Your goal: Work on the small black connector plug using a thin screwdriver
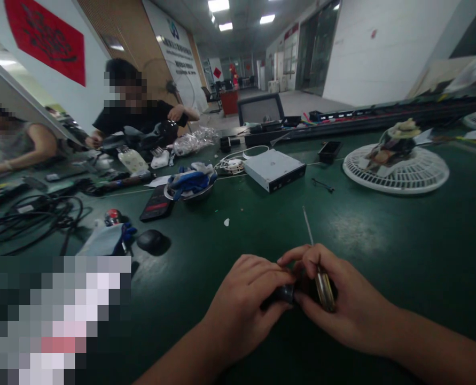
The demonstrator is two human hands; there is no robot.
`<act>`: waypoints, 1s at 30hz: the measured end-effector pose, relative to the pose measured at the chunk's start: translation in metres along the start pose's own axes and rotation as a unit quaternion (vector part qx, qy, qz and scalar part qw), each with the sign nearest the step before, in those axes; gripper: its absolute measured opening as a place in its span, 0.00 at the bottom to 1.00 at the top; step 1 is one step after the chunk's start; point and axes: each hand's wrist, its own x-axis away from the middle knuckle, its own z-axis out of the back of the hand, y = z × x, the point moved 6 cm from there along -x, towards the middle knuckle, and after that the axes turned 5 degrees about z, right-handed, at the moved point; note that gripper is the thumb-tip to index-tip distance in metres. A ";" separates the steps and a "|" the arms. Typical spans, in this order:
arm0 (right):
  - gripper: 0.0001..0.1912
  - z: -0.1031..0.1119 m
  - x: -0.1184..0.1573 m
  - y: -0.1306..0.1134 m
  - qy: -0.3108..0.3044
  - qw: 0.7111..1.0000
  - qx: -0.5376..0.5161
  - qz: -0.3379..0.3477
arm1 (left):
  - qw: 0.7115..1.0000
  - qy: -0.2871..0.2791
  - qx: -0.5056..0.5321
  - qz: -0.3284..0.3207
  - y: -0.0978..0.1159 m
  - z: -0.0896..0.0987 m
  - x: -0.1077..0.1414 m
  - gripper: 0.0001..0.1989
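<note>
My left hand (246,302) is closed around a small dark rounded object (286,292), mostly hidden by my fingers, so I cannot tell its kind. My right hand (342,299) grips a screwdriver (325,291) with a clear yellowish handle lying in the palm; its thin shaft (307,224) points up and away from me. The fingertips of my right hand also reach the dark object, close to my left fingers. Both hands are just above the green table.
Ahead lie a silver optical drive (275,167), a white fan grille (396,171), a metal bowl (189,190) with blue cloth, and a phone (157,203). A black mouse (151,241) and coiled cables (29,219) are leftward. Two people sit across at the left.
</note>
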 end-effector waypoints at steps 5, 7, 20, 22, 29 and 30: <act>0.19 0.002 0.001 -0.011 0.004 1.000 -0.005 -0.023 | 1.000 -0.010 -0.002 0.022 0.013 0.006 0.002 0.18; 0.19 0.003 0.003 -0.020 0.010 1.000 0.004 -0.025 | 0.999 -0.035 -0.002 0.029 0.023 0.007 0.003 0.21; 0.13 -0.003 0.035 -0.107 0.044 0.992 0.118 -0.027 | 0.981 -0.129 -0.116 0.084 0.100 0.023 0.038 0.20; 0.13 -0.006 0.045 -0.125 0.045 0.991 0.129 -0.010 | 0.978 -0.126 -0.141 0.088 0.112 0.026 0.045 0.17; 0.14 -0.017 0.085 -0.183 0.010 0.996 0.080 0.043 | 0.970 -0.101 -0.200 0.091 0.170 0.034 0.077 0.14; 0.13 -0.017 0.090 -0.187 0.014 0.997 0.066 0.042 | 0.970 -0.092 -0.204 0.098 0.178 0.037 0.083 0.14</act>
